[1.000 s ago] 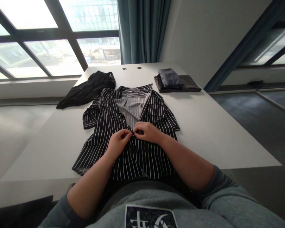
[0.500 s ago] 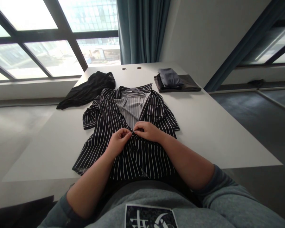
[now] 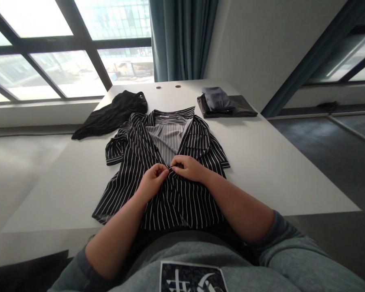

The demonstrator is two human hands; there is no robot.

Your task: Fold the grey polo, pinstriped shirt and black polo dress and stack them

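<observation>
A black shirt with white stripes [image 3: 188, 202] lies spread on the white table, its collar pointing away from me and its short sleeves out to the sides. The neck gapes in a V, showing the paler inside of the back. At the bottom of that V, my left hand [image 3: 153, 178] pinches the front edge between thumb and fingers. My right hand [image 3: 187, 167] meets it from the other side, closed on the same bit of cloth. Both fingertips nearly touch; any button between them is too small to make out.
On the white table [image 3: 276, 174], a crumpled black garment [image 3: 112, 113] lies at the back left. Folded dark clothes [image 3: 243, 106], with a grey-blue folded piece [image 3: 217, 99] on top, sit at the back right. Behind stand a window and a blue curtain [image 3: 182, 40].
</observation>
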